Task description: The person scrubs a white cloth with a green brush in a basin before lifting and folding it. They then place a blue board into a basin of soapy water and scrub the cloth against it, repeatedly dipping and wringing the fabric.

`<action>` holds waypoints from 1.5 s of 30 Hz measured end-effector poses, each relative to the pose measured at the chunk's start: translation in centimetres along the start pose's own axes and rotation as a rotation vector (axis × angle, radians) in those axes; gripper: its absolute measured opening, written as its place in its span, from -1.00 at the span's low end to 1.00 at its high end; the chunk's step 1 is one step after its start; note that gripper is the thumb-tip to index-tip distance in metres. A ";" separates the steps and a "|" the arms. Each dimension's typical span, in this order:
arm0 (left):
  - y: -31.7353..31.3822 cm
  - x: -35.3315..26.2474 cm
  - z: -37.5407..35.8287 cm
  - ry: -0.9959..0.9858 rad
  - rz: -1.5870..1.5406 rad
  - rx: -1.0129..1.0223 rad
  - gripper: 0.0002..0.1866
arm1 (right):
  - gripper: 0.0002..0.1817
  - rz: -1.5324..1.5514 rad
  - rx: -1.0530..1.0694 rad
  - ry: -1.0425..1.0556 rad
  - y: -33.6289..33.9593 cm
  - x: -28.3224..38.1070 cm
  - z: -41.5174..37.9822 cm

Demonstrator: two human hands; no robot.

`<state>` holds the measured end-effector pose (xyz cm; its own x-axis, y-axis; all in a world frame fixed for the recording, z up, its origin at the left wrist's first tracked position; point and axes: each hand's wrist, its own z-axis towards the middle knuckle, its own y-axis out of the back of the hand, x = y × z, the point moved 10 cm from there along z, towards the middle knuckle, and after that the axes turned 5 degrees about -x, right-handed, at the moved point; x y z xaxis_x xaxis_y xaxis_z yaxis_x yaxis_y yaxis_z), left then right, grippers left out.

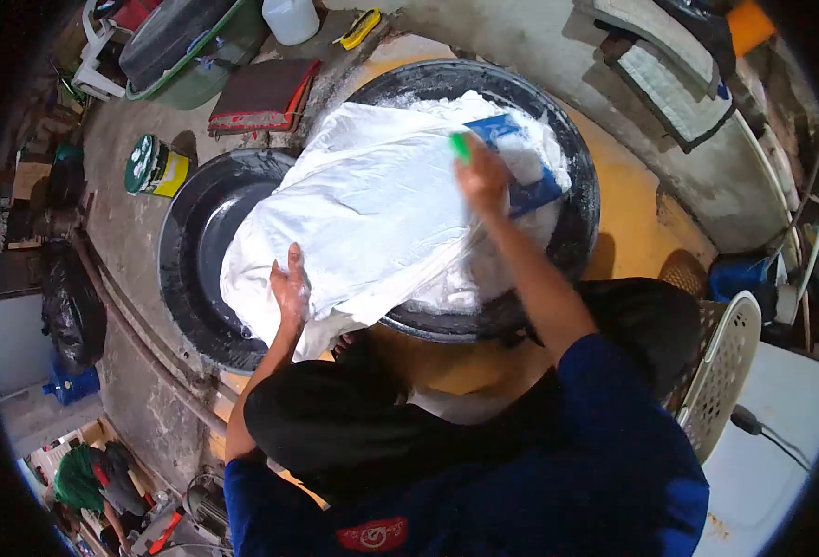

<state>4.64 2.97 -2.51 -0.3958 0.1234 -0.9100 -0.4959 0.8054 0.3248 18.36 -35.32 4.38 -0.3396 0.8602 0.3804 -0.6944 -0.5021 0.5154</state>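
A large white cloth (363, 186) is draped over two round black basins, bunched and wet-looking. At its lower left side my left hand (291, 286) grips the fabric, thumb pointing up. My right hand (484, 176), smeared by motion, is closed on a small bright green object (460, 146) at the cloth's right side; its kind is too blurred to tell. Parts of a blue board (534, 192) show beside and beyond that hand. White suds or more white fabric (521, 148) lie in the larger basin (588, 186). The smaller basin (179, 232) stands to the left.
A yellow-labelled tub (170, 174) stands left of the smaller basin. Beyond are a dark red folded item (263, 96), a green tub (228, 51) and a white jug (291, 20). A perforated plastic chair (730, 371) is at right. Another person (89, 483) bends at lower left.
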 end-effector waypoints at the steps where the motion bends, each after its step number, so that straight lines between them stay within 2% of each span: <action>1: -0.3 -0.5 0.4 -0.026 -0.012 0.003 -0.19 | -0.62 0.140 0.194 -0.164 -2.7 3.2 -1.9; 3: 0.1 -0.7 -0.2 0.031 0.027 -0.007 -0.16 | -0.56 0.455 0.293 -0.133 -3.2 15.3 -4.7; 4: 0.2 -0.7 -0.4 0.058 0.043 -0.016 -0.15 | -0.54 0.417 0.533 -0.071 -2.4 20.8 -4.9; 7: 0.3 -0.5 -0.4 0.057 0.058 0.002 -0.14 | -0.49 0.533 0.373 -0.142 -2.9 15.3 -4.8; 8: 0.3 -0.6 -0.1 0.040 0.057 -0.020 -0.13 | -0.54 0.453 0.260 -0.187 -3.4 8.7 -4.9; 10: 0.5 -0.4 -0.1 0.013 0.065 -0.059 -0.11 | -0.65 0.208 0.273 -0.342 -1.2 -2.3 -1.5; 13: 0.2 -3.9 -1.8 -0.057 0.056 -0.121 -0.08 | -0.65 0.262 0.074 -0.189 -1.5 -1.5 -2.7; 14: -0.1 -3.6 -1.3 -0.019 0.079 -0.085 -0.06 | -0.63 0.220 0.249 -0.120 -2.9 5.1 -3.0; 15: 0.1 -2.8 -1.0 0.027 0.109 -0.049 -0.05 | -0.59 0.353 0.247 -0.122 -2.8 11.4 -4.6; 16: 0.3 -1.7 -1.0 0.081 0.144 -0.014 -0.04 | -0.57 0.490 0.374 -0.090 -1.7 18.2 -4.2; 18: 0.7 -1.0 -0.2 0.034 0.143 -0.079 -0.02 | -0.61 0.431 0.543 -0.047 -1.2 21.8 -3.9; 19: 1.3 -0.3 -0.2 0.019 0.155 -0.105 -0.01 | -0.58 0.496 0.471 -0.099 -3.2 18.5 -4.7; 20: 1.1 -0.1 0.1 0.009 0.157 -0.107 0.00 | -0.54 0.488 0.294 -0.131 -3.4 13.2 -4.2; 21: 1.0 0.0 0.2 0.001 0.159 -0.108 0.01 | -0.53 0.442 0.288 -0.218 -3.4 7.1 -3.2; 23: 1.3 -0.1 0.1 -0.027 0.173 -0.130 0.00 | -0.56 0.145 0.438 -0.475 -4.6 -5.0 -2.5; 25: 1.2 -0.9 -0.2 -0.073 0.187 -0.172 -0.02 | -0.56 0.496 0.330 -0.618 -11.0 -6.2 -9.1; 27: 0.6 -1.0 -0.1 0.009 0.110 -0.105 -0.13 | -0.54 0.242 0.380 -0.189 -5.8 8.3 -3.5; 28: 0.4 -0.4 -0.5 0.061 0.079 -0.068 -0.19 | -0.49 0.468 0.374 -0.163 -5.9 15.4 -4.4; 29: 0.1 0.5 -0.6 0.026 -0.106 -0.006 -0.25 | -0.49 0.477 0.531 -0.060 -5.8 21.8 -4.7; 30: 0.2 1.8 0.2 -0.017 -0.291 0.055 -0.31 | -0.51 0.475 0.450 -0.037 -3.4 24.7 -2.7; 31: 0.2 2.1 0.7 -0.064 -0.473 0.119 -0.38 | -0.54 0.479 0.432 -0.075 -4.5 23.1 -2.6; 32: 0.6 1.9 0.2 -0.007 -0.297 0.053 -0.42 | -0.57 0.481 0.417 -0.115 -6.5 20.0 -2.7; 33: 0.4 0.2 -0.6 0.044 -0.130 -0.014 -0.47 | -0.62 0.693 0.166 -0.213 -7.4 13.1 -3.3; 34: 0.7 -0.8 -1.2 0.097 0.035 -0.080 -0.51 | -0.78 0.551 0.248 -0.402 -8.0 6.0 -2.5; 35: 0.5 -0.5 -1.4 0.159 0.038 -0.027 -0.51 | -0.78 0.500 0.232 -0.352 -7.8 6.3 -2.7; 38: 0.9 -2.3 -2.3 0.096 0.117 -0.227 -0.50 | -0.79 0.342 0.161 -0.182 -7.3 7.6 -1.8; 40: 0.4 -2.8 -2.0 0.051 0.095 -0.186 -0.46 | -0.79 0.231 0.103 -0.068 -7.5 8.6 -1.1; 42: 0.8 -1.7 -2.1 0.063 0.069 -0.124 -0.42 | -0.54 0.496 0.390 -0.018 -3.9 21.9 -0.5; 44: 0.6 0.0 -1.1 0.097 0.019 -0.022 -0.38 | -0.53 0.512 0.397 -0.089 -5.5 18.9 -1.3; 45: 1.9 0.1 -1.2 0.113 0.157 -0.191 -0.32 | -0.52 0.516 0.405 -0.131 -6.4 16.4 -2.0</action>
<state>2.74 3.77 -1.69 -0.5576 0.1640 -0.8138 -0.5544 0.6560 0.5121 16.01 -17.82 5.81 -0.4667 0.4959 0.7323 -0.1617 -0.8619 0.4806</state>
